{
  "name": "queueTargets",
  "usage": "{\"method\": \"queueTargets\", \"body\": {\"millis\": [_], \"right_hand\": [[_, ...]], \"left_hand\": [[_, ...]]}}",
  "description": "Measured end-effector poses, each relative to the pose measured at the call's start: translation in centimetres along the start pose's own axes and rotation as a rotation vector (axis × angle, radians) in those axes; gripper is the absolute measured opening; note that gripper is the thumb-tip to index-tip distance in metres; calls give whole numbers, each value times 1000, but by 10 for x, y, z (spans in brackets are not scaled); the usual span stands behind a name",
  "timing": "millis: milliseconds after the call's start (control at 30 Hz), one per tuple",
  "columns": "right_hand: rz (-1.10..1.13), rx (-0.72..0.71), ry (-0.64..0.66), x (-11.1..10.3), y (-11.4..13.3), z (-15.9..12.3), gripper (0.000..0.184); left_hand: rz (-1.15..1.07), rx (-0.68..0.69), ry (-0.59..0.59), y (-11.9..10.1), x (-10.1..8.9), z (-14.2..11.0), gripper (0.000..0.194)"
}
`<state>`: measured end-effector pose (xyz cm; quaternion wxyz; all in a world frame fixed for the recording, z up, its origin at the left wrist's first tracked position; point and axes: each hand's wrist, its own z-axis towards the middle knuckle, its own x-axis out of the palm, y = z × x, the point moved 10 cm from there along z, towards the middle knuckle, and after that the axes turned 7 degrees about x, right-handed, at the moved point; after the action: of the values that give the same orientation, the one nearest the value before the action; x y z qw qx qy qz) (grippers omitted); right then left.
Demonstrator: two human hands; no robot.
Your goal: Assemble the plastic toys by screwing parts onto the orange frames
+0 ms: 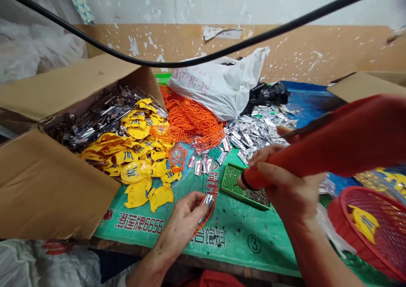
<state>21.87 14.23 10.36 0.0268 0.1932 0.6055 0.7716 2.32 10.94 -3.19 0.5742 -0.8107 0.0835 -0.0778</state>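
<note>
A slim silver metal piece (207, 201) is being pinched between the thumb and fingertips of the left hand (179, 223), together with a thin orange plastic lattice strip (205, 217), just above the near part of the counter (241, 246). Both are judged to be light; the strip looks flexible and is best taken by its edge, while the shiny metal may prove slippery. A tapered red tube (317, 151) is being gripped by the curled fingers of the right hand (281, 181), its black-ringed tip held beside a green perforated tray (234, 183). Glossy yellow moulded plastic pieces (136, 172) are being left heaped by a cardboard box (41, 177), with a tangled orange lattice pile (190, 117) and crinkled silver pieces (253, 130) lying farther off.
</note>
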Motion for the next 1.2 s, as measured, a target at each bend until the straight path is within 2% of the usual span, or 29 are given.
{"method": "queueTargets", "body": {"millis": [67, 233, 300, 467, 700, 967, 1200], "right_hand": [[-47, 5, -41, -7, -12, 7, 17], [-95, 44, -60, -11, -40, 9, 14], [-96, 53, -58, -11, -44, 9, 14], [-133, 70, -29, -7, -47, 10, 16], [-195, 87, -41, -8, -48, 8, 17], [-212, 111, -19, -3, -46, 8, 17], [-219, 119, 11, -2, -50, 8, 16]], "left_hand": [[-8, -35, 11, 3, -1, 1, 30], [30, -56, 65, 9, 4, 3, 32], [45, -28, 30, 11, 2, 5, 35], [26, 92, -146, 13, -12, 9, 57], [127, 141, -119, 6, -11, 7, 26], [213, 147, -79, 12, -13, 9, 22], [225, 124, -56, 8, -7, 9, 24]]}}
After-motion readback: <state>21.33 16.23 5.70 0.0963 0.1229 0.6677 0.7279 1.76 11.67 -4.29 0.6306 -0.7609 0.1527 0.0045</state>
